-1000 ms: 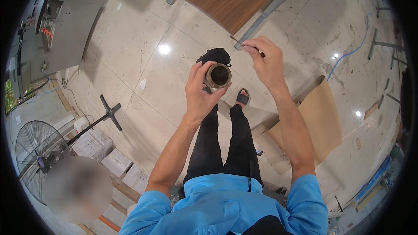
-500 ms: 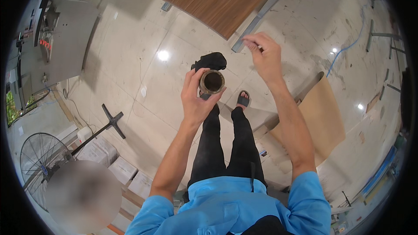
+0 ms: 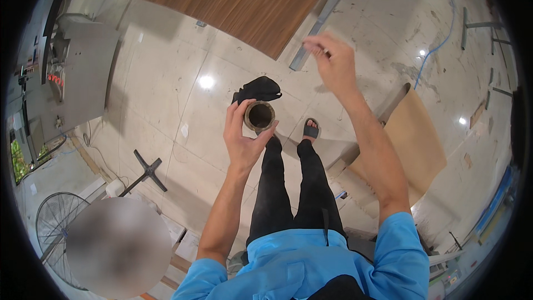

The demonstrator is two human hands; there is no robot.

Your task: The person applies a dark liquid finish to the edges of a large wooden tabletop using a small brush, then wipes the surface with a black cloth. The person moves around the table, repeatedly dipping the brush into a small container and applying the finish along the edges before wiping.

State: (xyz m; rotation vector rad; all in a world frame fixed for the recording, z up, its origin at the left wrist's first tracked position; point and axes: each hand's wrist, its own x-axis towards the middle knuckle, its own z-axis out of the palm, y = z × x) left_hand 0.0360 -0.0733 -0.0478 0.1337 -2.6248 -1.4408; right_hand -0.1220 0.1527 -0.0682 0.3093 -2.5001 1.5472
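In my left hand (image 3: 242, 139) is a short, hollow round cylinder (image 3: 247, 121) with a tan-brown rim and a dark inside. Fingers and thumb wrap its sides, and its open end faces up. My right hand (image 3: 335, 62) is raised farther forward and to the right, with thumb and fingertips pinched together. Whatever it may hold is too small to make out. Just beyond the cylinder shows a bunched black cloth-like thing (image 3: 260, 89), partly behind my left fingers.
A wood-grain panel (image 3: 227, 5) lies ahead, a grey metal bar (image 3: 322, 22) along its right edge. At the right, a curled tan sheet (image 3: 408, 139) rests on the tiled floor. A black cross-shaped stand (image 3: 148, 170) and a fan (image 3: 58, 222) are at left, near a person whose head is blurred.
My hands have moved slightly apart: the left, with the cylinder, has come a little left and closer to me. The right hand stays pinched. The whole view has shifted slightly.
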